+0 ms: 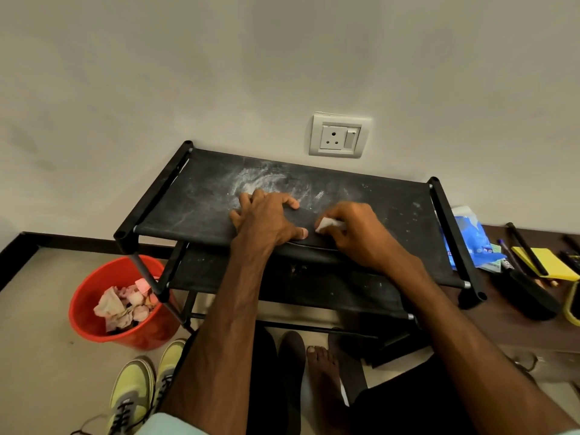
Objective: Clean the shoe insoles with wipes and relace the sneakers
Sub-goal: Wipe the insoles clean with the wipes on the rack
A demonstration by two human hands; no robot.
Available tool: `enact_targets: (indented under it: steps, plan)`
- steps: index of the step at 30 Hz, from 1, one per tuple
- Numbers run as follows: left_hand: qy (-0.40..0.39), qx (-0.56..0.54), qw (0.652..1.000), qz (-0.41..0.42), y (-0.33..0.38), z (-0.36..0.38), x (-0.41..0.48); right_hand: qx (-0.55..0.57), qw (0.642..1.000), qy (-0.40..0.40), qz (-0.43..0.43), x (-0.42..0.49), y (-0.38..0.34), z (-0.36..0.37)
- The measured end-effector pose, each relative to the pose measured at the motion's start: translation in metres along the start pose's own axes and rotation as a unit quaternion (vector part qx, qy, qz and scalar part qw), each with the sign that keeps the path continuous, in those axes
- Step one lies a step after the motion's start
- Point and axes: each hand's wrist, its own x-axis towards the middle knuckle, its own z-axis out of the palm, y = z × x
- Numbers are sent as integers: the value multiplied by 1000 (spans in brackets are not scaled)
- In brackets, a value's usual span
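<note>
**Insole wipe under way, relacing still to come**

We're mid-clean, by our read. L hand (266, 219) clamps the insole (309, 219) flat on the rack (194, 196) top shelf, w/ thumb on the near edge and forefinger hooked over the far edge. R hand (361, 237) pinches a white wipe (328, 223) in its fingertips, pressed to the insole just beside the L thumb. The insole is black on black fabric, so we can't trace its full outline. Only the strip btwn the hands shows.

Progress: wiping stage, prob. partway. We can't tell if this is the 1st or 2nd insole. A dark long shape (291, 365) on the floor by the foot (323, 372) may be the other one, not sure. Left to do: finish the wipe, put insoles back in, relace. Sneakers (135, 390) sit on the floor at lower L, well apart from the shelf. They're yellow-green w/ black laces (124, 412) across the nearer one. A thin loose end seems to trail on the floor, so lacing looks unfinished. The other sneaker is partly hidden by the L arm.

Containers: red bucket (150, 335) on the floor, beside the rack's L leg, holds crumpled tissues (122, 306), pinkish-white, covering its bottom. That suggests several wipes are spent. Blue pack (470, 237) lies on the brown ledge (508, 312) at R, just past the rack's end. We can't tell if it's open or sealed. Yellow pad (546, 262) and pens (524, 246) are near it.
</note>
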Motion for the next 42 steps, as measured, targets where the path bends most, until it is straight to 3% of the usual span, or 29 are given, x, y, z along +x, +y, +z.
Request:
enact_targets:
  steps: [4, 11, 18, 25, 31, 39, 42]
  plan:
    - [-10, 1, 1000, 11, -3, -1, 0, 17, 997, -32, -63, -17, -10, -4]
    - [-40, -37, 998, 26, -15, -11, 0, -5, 998, 48, 42, 26, 7, 6]
    - [-41, -58, 996, 49, -20, -8, 6, -3, 997, -9, -79, -4, -17, 8]
    - [-64, -141, 988, 25, -36, -14, 9, 24, 998, 47, 17, 24, -2, 4]
    - [-36, -123, 991, 30, -35, -13, 5, 2, 995, -22, -97, -4, -34, 12]
    - [-29, -80, 996, 34, -34, -13, 3, -6, 997, 60, 47, 42, -12, 11]
    - [-25, -80, 996, 34, -39, -13, 6, -3, 1000, 8, 1, 32, -28, 15]
